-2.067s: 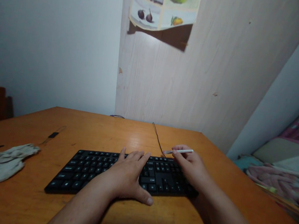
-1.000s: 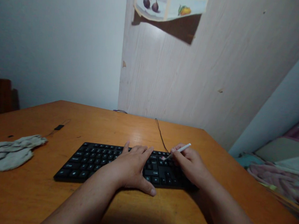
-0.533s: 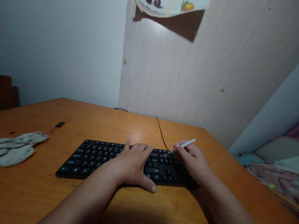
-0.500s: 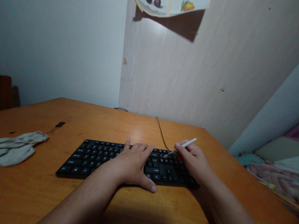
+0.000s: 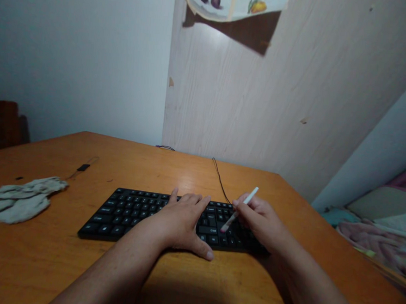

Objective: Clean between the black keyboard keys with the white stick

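Note:
A black keyboard lies flat on the wooden table. My left hand rests across its middle, fingers spread over the keys and thumb past the near edge. Many keys are hidden beneath that hand. Over the right part of the keyboard, my right hand is closed in a pinch around a slim white brush. The brush is tilted, and its pinkish tip points down at the keys near the arrow-key area. My right hand covers part of the number pad.
A crumpled grey-white cloth lies on the table at the left, with a small black item on a cord behind it. The keyboard's cable runs toward the wall. A chair stands far left; bedding is at the right.
The brush tip has moved nearer to me, down toward the arrow keys, and the brush stands steeper. My left hand has stayed in place on the keyboard.

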A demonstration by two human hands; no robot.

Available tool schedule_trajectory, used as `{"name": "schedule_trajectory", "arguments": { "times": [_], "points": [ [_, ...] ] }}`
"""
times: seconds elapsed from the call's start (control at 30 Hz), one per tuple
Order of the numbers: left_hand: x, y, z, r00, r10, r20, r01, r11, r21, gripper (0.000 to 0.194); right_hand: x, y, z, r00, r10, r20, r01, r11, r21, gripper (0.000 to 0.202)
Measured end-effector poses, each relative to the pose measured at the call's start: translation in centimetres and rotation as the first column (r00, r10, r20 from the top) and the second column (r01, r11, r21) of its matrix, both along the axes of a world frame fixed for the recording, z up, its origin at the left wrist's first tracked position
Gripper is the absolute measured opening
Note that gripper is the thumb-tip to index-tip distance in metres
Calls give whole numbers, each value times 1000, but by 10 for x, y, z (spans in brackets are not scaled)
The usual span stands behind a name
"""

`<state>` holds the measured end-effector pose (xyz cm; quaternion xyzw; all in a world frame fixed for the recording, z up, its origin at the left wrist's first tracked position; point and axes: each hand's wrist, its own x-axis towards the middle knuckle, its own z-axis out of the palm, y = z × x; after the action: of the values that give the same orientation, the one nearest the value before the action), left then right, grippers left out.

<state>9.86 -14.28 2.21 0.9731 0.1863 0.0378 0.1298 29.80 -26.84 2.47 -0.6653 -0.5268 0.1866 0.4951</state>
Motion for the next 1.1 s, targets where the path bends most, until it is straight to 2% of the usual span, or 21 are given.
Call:
{"name": "schedule_trajectory", "arguments": {
  "times": [0.13, 0.27, 0.33, 0.47, 0.6, 0.8, 0.97, 1.1],
  "points": [
    [0, 1, -2, 1000, -5, 7, 5, 1000, 2, 131, 0, 2, -2, 996, -76, 41, 71, 991, 115, 31],
    [-1, 1, -2, 1000, -8, 11, 8, 1000, 11, 129, 0, 3, -3, 1000, -19, -22, 20, 1000, 15, 33],
    [-1, 1, -2, 1000, -8, 12, 8, 1000, 19, 130, 1, 3, -3, 1000, 1, -21, -1, 1000, 15, 32],
    [-1, 1, -2, 1000, -17, 10, 17, 999, 29, 130, 1, 3, -2, 996, -87, -20, 89, 991, 98, 33],
    [-1, 1, -3, 1000, -12, 11, 12, 1000, 28, 129, 0, 3, -2, 997, -62, -54, 64, 998, 21, 35],
    [-1, 1, -2, 1000, -21, 20, 21, 1000, 14, 128, -1, 6, -3, 989, -131, 64, 123, 985, 118, 33],
    [-1, 0, -1, 1000, -15, 28, 14, 1000, 26, 127, -5, 5, -5, 988, -35, 149, 24, 997, 77, 27],
    [0, 0, -3, 1000, -12, 23, 11, 1000, 28, 129, -4, 3, -2, 976, -45, 213, 43, 999, 12, 28]
  ]
}}
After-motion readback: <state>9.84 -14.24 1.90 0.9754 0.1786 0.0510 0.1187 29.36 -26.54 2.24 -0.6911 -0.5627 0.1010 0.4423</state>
